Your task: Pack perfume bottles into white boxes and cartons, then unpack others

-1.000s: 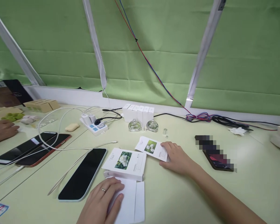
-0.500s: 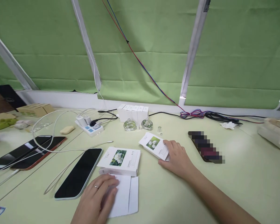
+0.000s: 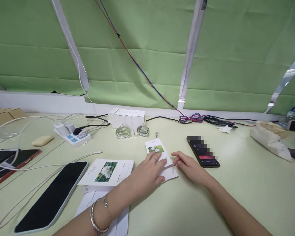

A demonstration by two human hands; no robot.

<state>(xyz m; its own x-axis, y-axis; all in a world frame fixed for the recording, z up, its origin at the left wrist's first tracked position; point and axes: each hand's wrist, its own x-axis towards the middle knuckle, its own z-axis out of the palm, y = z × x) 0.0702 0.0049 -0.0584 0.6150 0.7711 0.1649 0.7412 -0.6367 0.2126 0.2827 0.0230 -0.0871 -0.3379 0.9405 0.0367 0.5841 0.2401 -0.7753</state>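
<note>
Two hands on one little flat box here. The left hand point(image 3: 149, 172) lies palm-down on the small white flower-print box point(image 3: 157, 151), fingers loosely spread and pressing its near end against the table point(image 3: 236, 190). The right hand point(image 3: 188, 164) sits just to the right of it, fingers relaxed and slightly curled, fingertips point(image 3: 175, 156) at the box's right edge. Can't tell if it's actually gripping anything. Left of the left hand there's a bigger flower-print box point(image 3: 105, 171), and just past the right hand a phone point(image 3: 203, 155) lies flat. Two glass bottles point(image 3: 132, 131) stand further out, beyond the small box.
</note>
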